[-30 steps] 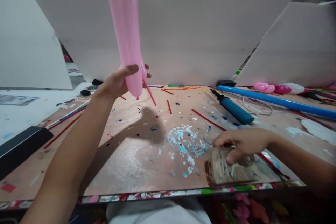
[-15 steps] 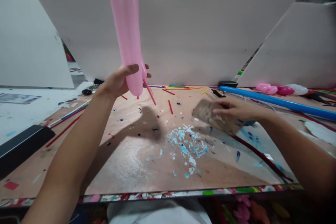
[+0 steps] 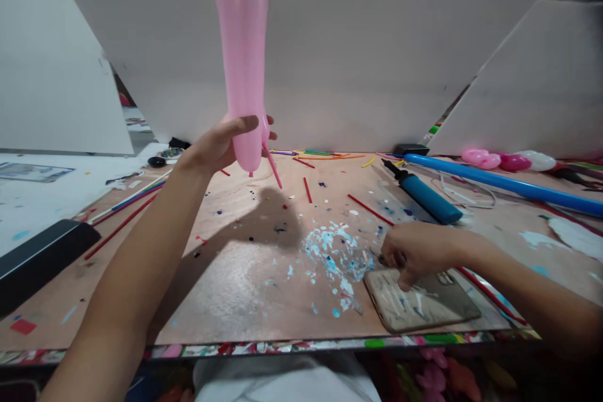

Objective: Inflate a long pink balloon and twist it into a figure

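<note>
The left hand (image 3: 214, 146) is holding a long pink balloon (image 3: 242, 44) upright above the desk (image 3: 221, 292), its fingers wrapping round the lower end. The right hand (image 3: 424, 248) is curling its fingers over a smartphone (image 3: 424, 311) lying near the front edge; whether they are gripping it, I cannot tell. Beyond, a blue hand pump (image 3: 429, 198) is lying near a long blue balloon (image 3: 509, 184).

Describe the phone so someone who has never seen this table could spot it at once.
On the wooden table, look to the near edge, right of centre. There, beneath the right hand, lies the phone, back facing up. Unlike the thin red strip and light-blue flecks near it, it is a flat, round-cornered slab, greyish-brown, with camera lenses.
</note>
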